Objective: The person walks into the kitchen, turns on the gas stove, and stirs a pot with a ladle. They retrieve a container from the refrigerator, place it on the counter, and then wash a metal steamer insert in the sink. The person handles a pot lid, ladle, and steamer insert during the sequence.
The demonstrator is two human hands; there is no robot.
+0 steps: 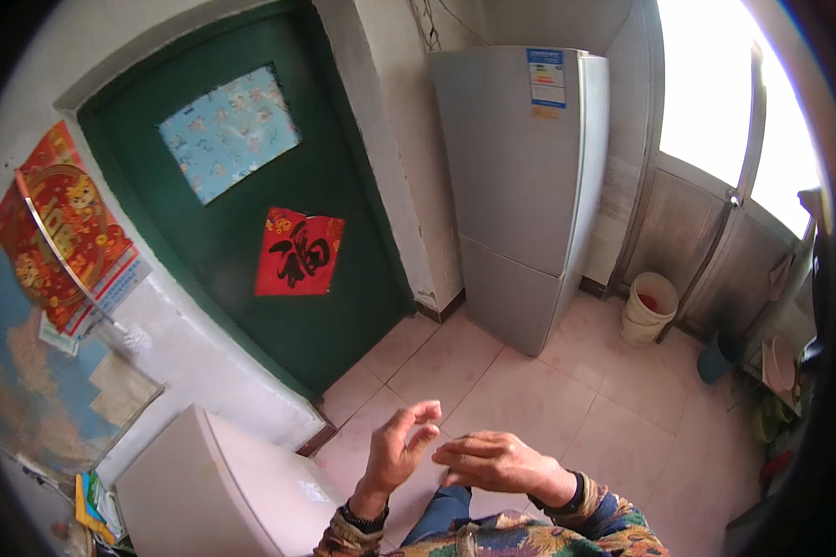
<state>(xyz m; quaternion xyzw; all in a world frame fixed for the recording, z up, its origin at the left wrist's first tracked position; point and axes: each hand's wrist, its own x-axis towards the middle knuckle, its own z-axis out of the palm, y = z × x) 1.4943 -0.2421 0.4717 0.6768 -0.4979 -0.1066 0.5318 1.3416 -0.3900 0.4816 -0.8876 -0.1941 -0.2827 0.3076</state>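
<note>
My left hand (398, 447) is raised in front of my body, its thumb apart from the fingers and nothing in it. Close by on the right, my right hand (501, 461) is held with its back up and its fingers loosely extended towards the left hand. No object shows in it, though its palm is hidden. A narrow gap separates the two hands. Below them are my patterned sleeves and top (529, 536) and a blue trouser leg (440, 515). Pink floor tiles (515, 397) lie beyond the hands.
A grey refrigerator (512, 181) stands ahead, right of a closed green door (202, 244). A pale cabinet-like appliance (174, 480) is near on the left. A white bucket (648, 310) and a dark bucket (715, 358) stand by the glazed door (676, 223) at right.
</note>
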